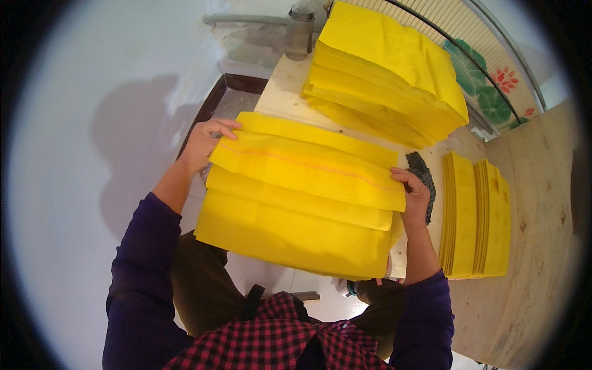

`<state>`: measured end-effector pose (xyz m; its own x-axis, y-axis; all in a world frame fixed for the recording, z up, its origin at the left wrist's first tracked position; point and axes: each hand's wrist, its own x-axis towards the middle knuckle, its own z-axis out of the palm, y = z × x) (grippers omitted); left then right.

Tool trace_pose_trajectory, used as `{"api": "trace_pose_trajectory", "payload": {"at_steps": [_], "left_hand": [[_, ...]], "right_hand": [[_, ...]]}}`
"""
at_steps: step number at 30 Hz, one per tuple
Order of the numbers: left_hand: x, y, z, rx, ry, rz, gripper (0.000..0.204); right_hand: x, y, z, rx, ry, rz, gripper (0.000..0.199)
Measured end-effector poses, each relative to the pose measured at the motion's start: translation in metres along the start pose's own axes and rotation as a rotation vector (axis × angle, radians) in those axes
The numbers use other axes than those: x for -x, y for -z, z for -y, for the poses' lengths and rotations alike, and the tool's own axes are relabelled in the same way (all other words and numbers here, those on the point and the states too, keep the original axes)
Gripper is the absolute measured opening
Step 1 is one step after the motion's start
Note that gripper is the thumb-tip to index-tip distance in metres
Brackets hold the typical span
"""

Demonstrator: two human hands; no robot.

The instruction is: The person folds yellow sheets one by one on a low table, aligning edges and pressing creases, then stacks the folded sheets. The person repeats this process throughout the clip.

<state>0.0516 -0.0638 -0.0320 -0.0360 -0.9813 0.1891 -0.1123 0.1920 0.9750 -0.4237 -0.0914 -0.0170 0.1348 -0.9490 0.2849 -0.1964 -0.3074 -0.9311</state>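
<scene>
A wide yellow fabric piece (296,231), folded in layers with a thin pinkish line along its upper fold, stretches between my two hands over the near edge of the table and my lap. My left hand (208,140) pinches its upper left corner, thumb hidden behind the cloth. At the right end, my right hand (412,192) grips the folded edge with the fingers bent over it. Just past my right hand lies a crumpled dark grey cloth (422,179).
A tall stack of yellow fabric (385,74) stands at the back of the wooden table (530,246). Two folded yellow bundles (475,216) lie to the right. A clear jar (300,34) stands at the far left corner, near the white wall (80,154). A slatted screen with painted leaves (493,80) rises behind.
</scene>
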Motion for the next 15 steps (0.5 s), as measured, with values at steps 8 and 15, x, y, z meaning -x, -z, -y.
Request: {"api": "trace_pose_trajectory", "payload": {"at_steps": [8,15], "left_hand": [[0.0020,-0.0037,0.0032,0.024,0.075,-0.078,0.017],[0.0052,0.0035,-0.0033,-0.183,0.041,-0.057,0.023]], "right_hand": [[0.0057,0.0030,-0.0067,0.151,0.196,0.046,0.018],[0.0047,0.0040,-0.0052,0.357,0.306,0.058,0.016]]}}
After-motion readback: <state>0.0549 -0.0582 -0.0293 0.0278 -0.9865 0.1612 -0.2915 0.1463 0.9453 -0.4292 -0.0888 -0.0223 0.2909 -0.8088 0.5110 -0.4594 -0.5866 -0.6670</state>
